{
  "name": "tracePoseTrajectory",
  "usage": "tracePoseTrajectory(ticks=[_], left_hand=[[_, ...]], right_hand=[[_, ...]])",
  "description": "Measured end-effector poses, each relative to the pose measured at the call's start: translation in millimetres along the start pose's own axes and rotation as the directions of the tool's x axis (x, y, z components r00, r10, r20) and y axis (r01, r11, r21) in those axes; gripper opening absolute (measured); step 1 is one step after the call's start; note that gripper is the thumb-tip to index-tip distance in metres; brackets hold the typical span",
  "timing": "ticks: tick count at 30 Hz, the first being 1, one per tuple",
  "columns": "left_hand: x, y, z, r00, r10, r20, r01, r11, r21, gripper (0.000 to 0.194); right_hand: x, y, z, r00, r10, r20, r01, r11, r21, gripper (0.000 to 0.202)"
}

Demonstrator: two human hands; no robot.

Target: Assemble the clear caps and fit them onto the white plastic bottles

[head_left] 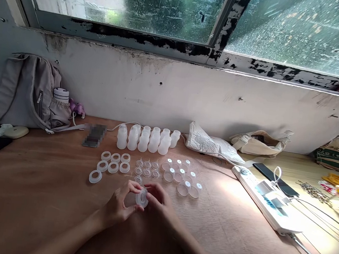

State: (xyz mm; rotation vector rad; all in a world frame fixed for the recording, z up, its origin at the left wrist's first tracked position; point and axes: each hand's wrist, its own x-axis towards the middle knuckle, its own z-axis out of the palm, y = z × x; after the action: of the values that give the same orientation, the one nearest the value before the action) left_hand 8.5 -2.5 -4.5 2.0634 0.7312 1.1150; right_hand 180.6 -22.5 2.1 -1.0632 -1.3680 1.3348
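Between my two hands is a round, translucent plastic bottle cap part (141, 198) with ring-shaped ridges. My left hand (123, 201) pinches it from the left with thumb and fingers. From the right, my right hand (160, 202) closes its fingers on the same part. Just beyond the hands lie several small clear ringed pieces (146, 173) with thin tips. White screw rings (113, 167) are laid out in rows to the left. On the right are clear round covers (183, 188) bearing white dots. Behind these stand rows of translucent white bottles (154, 141).
A grey backpack (27, 89) leans at the left wall, with a dark pixelated object (94, 135) near it. White bubble wrap (200, 139) and a beige pouch (258, 142) lie at the back. A power strip (267, 201) with cables and a phone (275, 180) occupy the right.
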Motion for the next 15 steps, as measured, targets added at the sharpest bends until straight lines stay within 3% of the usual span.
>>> tracePoseTrajectory(ticks=[2, 4, 8, 12, 15], left_hand=[[1, 3, -1.5, 1.000, -0.014, -0.002, 0.014, 1.000, 0.019, 0.025], [3, 8, -3.1, 0.999, -0.046, 0.005, 0.045, 0.998, 0.044, 0.026], [8, 16, -4.1, 0.987, -0.157, 0.009, 0.155, 0.981, 0.115, 0.026], [10, 15, 0.3, 0.966, -0.258, 0.023, 0.253, 0.959, 0.124, 0.017], [10, 13, 4.4, 0.953, -0.304, 0.014, 0.300, 0.947, 0.113, 0.015]], right_hand=[[2, 1, 0, 0.993, 0.085, 0.078, -0.092, 0.993, 0.078, 0.029], [3, 3, 0, 0.992, 0.105, 0.070, -0.111, 0.990, 0.089, 0.030], [1, 4, 0, 0.998, 0.028, -0.048, -0.031, 0.998, -0.053, 0.027], [-1, -1, 0, 0.992, -0.099, -0.075, 0.073, 0.953, -0.293, 0.023], [0, 0, 2, 0.990, -0.112, -0.080, 0.079, 0.940, -0.333, 0.025]])
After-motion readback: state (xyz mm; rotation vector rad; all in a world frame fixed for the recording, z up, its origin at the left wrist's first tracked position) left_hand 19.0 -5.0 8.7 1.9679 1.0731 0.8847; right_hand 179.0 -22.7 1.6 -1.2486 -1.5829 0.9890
